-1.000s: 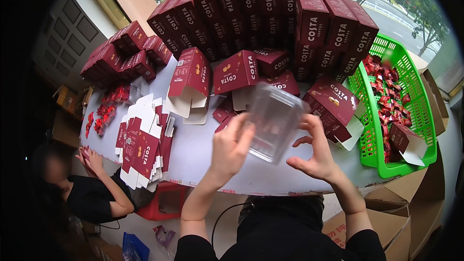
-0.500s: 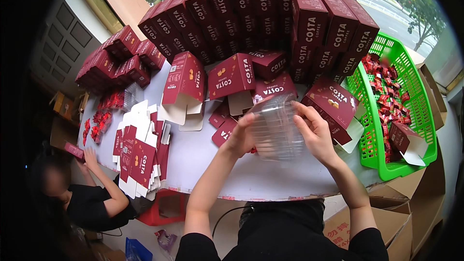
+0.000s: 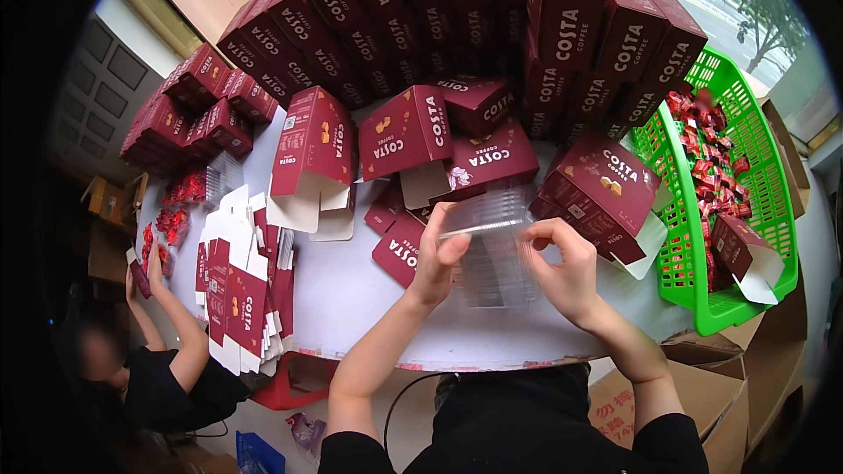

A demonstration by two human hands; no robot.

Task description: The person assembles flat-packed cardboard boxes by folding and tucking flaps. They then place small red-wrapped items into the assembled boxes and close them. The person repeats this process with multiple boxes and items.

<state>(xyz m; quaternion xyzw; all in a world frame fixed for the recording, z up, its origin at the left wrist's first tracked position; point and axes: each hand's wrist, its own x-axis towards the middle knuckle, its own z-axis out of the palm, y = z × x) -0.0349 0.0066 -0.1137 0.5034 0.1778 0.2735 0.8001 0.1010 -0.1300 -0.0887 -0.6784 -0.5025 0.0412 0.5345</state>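
A stack of clear plastic trays (image 3: pixel 493 254) is held upright over the table, in front of my body. My left hand (image 3: pixel 435 262) grips its left side, the thumb pressed against the top. At the right edge my right hand (image 3: pixel 564 270) has its thumb and fingers curled together on the plastic; motion blurs the rim there. Behind the trays lie flattened maroon cartons (image 3: pixel 402 250). Opened maroon boxes stand about them, among them a tilted box (image 3: pixel 606 193) with white flaps, just beyond my right hand.
A wall of closed maroon boxes (image 3: pixel 386 17) rises at the back. On the right stands a green basket (image 3: pixel 702 298) of red packets (image 3: pixel 716 158). Flat cartons (image 3: pixel 237 285) are piled at left. Another person (image 3: pixel 180 364) holds a small maroon box (image 3: pixel 140 276) at far left.
The tray stack has come slightly nearer and turned more upright, with both hands still on it. My right fingers have curled in along its edge. The co-worker's hands have moved farther forward.
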